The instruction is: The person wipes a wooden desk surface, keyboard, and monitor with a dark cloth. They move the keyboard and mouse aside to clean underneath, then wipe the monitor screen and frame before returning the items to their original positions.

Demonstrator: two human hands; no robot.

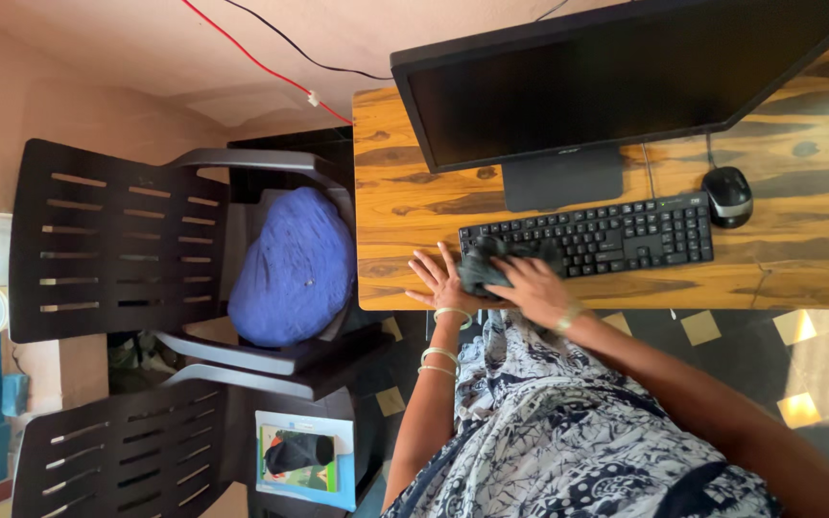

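Cloth (pixel 485 270), dark and bunched, sat at the keyboard's (pixel 616 235) left end on the wooden surface (pixel 405 206), pinched in your right hand (pixel 530 286). Your left hand (pixel 438 278) lay flat just beside it, fingers spread on the wood near the front edge. Behind the keyboard stood a black monitor (pixel 606 82); a mouse (pixel 727 196) rested right of the keys. Off the surface's left edge, a blue cushion (pixel 292 269) filled a dark slatted chair (pixel 117 240).
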